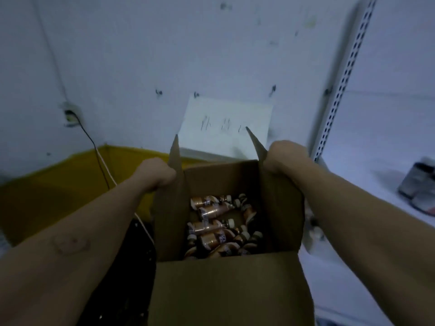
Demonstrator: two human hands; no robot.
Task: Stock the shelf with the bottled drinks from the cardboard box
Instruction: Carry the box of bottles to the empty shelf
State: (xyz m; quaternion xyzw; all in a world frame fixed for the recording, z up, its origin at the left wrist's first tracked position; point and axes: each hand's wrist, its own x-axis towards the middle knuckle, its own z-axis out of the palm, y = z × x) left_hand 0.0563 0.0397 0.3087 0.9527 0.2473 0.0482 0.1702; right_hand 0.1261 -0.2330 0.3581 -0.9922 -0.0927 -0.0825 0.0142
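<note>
An open brown cardboard box (226, 290) fills the lower middle of the head view. Several small brown bottled drinks (211, 211) with pale caps lie jumbled on its bottom. My left hand (156, 171) is closed around the box's upright left flap. My right hand (286, 156) grips the upright right flap. Both forearms reach in from the bottom corners. The white shelf (367, 175) lies to the right of the box, with a slotted upright post (339, 90) at its back.
A dark packaged item (421, 184) sits on the shelf at the far right. A white paper sign (226, 123) hangs on the wall behind the box. A yellow container (58, 180) stands at the left, with a wall socket (70, 114) and cable above it.
</note>
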